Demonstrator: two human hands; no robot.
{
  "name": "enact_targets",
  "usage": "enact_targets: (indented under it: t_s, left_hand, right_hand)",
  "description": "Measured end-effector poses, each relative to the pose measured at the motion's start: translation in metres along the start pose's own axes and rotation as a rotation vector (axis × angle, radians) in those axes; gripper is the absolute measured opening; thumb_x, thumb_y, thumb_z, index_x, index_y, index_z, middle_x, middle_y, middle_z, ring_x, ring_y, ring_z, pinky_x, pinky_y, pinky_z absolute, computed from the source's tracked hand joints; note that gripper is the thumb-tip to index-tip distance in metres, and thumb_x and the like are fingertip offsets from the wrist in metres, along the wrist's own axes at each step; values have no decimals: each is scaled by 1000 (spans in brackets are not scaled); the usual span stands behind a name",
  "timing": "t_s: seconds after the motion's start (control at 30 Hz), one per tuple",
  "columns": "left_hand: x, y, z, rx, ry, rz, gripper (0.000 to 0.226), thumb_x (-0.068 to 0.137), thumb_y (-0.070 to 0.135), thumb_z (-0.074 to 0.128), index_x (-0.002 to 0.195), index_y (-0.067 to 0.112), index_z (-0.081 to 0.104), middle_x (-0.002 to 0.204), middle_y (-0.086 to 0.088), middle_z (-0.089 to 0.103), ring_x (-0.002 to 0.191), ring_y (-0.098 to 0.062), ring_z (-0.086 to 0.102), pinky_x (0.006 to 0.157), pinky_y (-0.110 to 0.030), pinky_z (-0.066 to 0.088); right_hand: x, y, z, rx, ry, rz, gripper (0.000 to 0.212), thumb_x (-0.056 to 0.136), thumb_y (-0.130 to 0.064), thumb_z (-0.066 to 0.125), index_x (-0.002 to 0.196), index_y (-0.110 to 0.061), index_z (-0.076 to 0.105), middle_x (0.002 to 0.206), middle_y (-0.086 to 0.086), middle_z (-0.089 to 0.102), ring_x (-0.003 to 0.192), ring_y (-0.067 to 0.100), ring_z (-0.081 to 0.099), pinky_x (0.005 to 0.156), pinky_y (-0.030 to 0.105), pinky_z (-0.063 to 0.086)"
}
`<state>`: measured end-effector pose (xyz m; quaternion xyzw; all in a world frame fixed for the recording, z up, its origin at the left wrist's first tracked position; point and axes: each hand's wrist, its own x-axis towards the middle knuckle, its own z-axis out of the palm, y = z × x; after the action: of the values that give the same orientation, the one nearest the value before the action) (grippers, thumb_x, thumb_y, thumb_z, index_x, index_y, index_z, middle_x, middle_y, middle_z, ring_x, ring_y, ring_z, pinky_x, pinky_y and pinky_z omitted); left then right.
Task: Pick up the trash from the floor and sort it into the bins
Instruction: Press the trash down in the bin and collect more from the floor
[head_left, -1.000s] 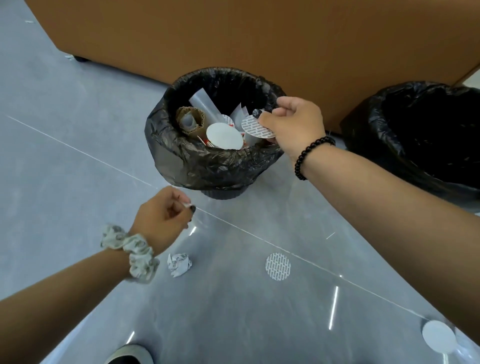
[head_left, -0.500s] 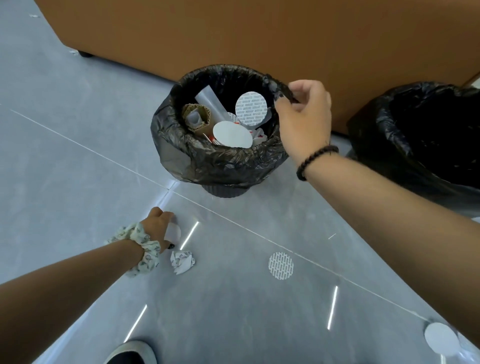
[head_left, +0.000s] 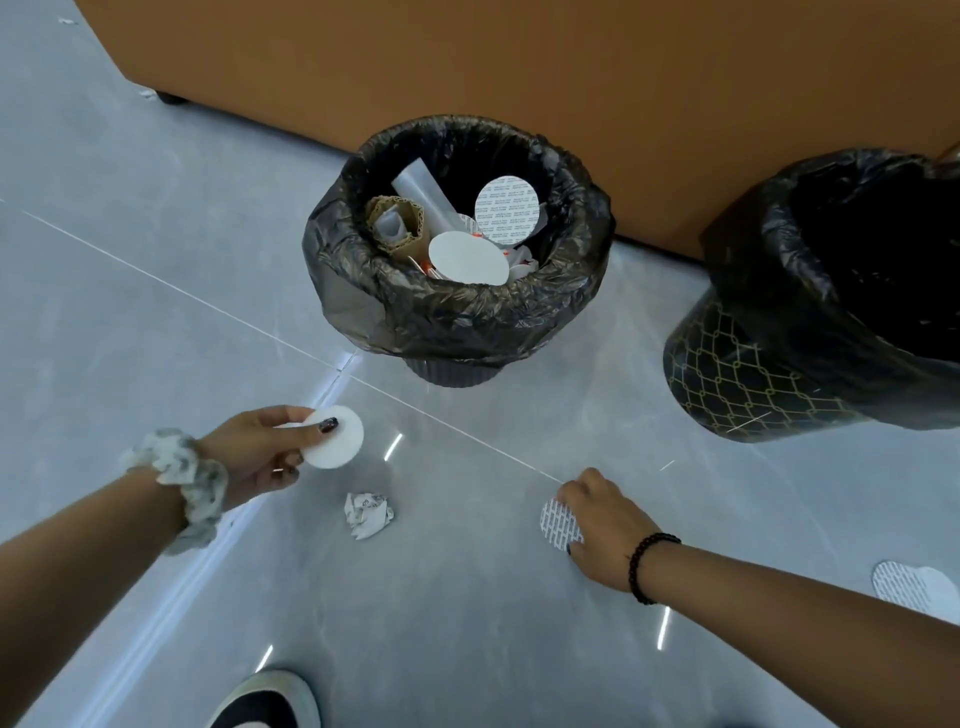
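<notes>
**A:** Item one, left hand (head_left: 254, 453). What did we log?

**B:** It pinched a plain white disc (head_left: 335, 437) between thumb and fingers, lifted clear of the floor (head_left: 104, 291). Half a second before, that hand was down at the floor by the tile joint; so one piece was picked and awaited a bin.

**A:** Item two, right hand (head_left: 605, 525)?

**B:** A second earlier we had it over the left bin (head_left: 457, 312), letting go a printed disc. That disc (head_left: 506, 209) then lay inside, propped against the liner above another white disc (head_left: 467, 258) and a cardboard roll (head_left: 397, 223). The hand had since dropped to the floor and sat over the patterned disc (head_left: 558, 525), fingers curled at its edge. Whether we had it gripped or only touched, we could not tell.

**A:** Still on the floor?

**B:** A crumpled paper ball (head_left: 368, 514) between our two hands, and a pair of overlapping discs (head_left: 917, 587) near the right edge of the view.

**A:** The right bin (head_left: 779, 384)?

**B:** Dark liner, nothing visible inside.

**A:** Standing?

**B:** One disc binned, one in hand, one being reached; sorting partway done, by our judgement.
</notes>
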<state>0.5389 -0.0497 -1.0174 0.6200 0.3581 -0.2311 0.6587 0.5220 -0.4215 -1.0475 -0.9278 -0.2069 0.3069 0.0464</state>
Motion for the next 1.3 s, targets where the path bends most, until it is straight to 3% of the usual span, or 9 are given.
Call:
enact_targets:
  t_s: [0.07, 0.2, 0.33, 0.43, 0.53, 0.7, 0.8, 0.9, 1.3]
  left_hand:
    - [-9, 0, 1, 129, -121, -20, 24, 81, 8, 71, 103, 13, 63, 54, 5, 54, 39, -7, 40, 41, -16, 38]
    - [-9, -30, 20, 1053, -172, 47, 59, 63, 32, 83, 114, 25, 53, 76, 8, 61, 60, -6, 56, 54, -13, 40]
    - [-3, -48, 27, 1413, -139, 226, 42, 77, 38, 70, 114, 25, 56, 90, 14, 52, 86, -7, 51, 69, -14, 34]
    - [-4, -49, 26, 1365, -105, 267, 23, 75, 37, 72, 89, 29, 56, 85, 15, 51, 81, -6, 50, 62, -13, 32]
    - [-8, -46, 24, 1051, -50, 255, 26, 64, 34, 82, 73, 25, 59, 79, 9, 59, 67, -6, 52, 57, -15, 37]
    - [-32, -34, 44, 444, -374, 111, 38, 42, 34, 84, 68, 14, 66, 74, -9, 64, 47, -12, 51, 45, -20, 40]
    - [-47, -24, 59, 393, -549, 110, 24, 50, 22, 88, 64, 23, 68, 68, -5, 65, 49, -12, 55, 48, -19, 43]
    - [-52, -18, 69, 383, -514, 151, 18, 58, 17, 79, 71, 16, 66, 68, -7, 65, 50, -12, 58, 51, -20, 47]
    - [-78, 20, 81, -8, -454, 196, 26, 48, 22, 73, 71, 11, 66, 53, -8, 56, 42, -18, 53, 46, -19, 44]
  right_hand:
    - [1, 3, 4, 20, -36, 44, 45, 85, -18, 55, 127, -17, 39, 127, 3, 34, 112, 21, 44, 89, 32, 45]
    - [4, 4, -1, 54, -31, 44, 54, 84, -16, 60, 132, -20, 36, 129, 1, 32, 113, 21, 45, 90, 33, 46]
    - [8, 4, -5, 91, -34, 67, 54, 80, -17, 68, 126, -22, 40, 124, -1, 32, 110, 17, 44, 87, 30, 48]
    - [13, 3, -11, 125, -22, 83, 34, 77, -16, 69, 102, -19, 45, 112, -1, 38, 100, 18, 46, 82, 33, 50]
    - [17, -15, -21, 590, 23, 155, 22, 78, -12, 71, 79, -20, 51, 88, -2, 56, 80, 16, 56, 75, 33, 53]
    - [16, -56, -56, 1465, -146, 176, 32, 80, -1, 71, 108, -14, 61, 84, 3, 67, 76, 16, 63, 61, 26, 49]
    - [15, -72, -67, 1458, -287, 107, 34, 84, 3, 64, 113, -14, 61, 88, 4, 65, 77, 16, 60, 63, 27, 43]
    - [13, -78, -72, 1409, -343, 53, 27, 85, 3, 63, 104, -15, 66, 85, 1, 68, 70, 11, 59, 60, 23, 40]
    - [7, -80, -127, 1090, -42, -140, 23, 79, 1, 70, 91, -18, 64, 83, 2, 68, 68, 10, 62, 55, 20, 49]
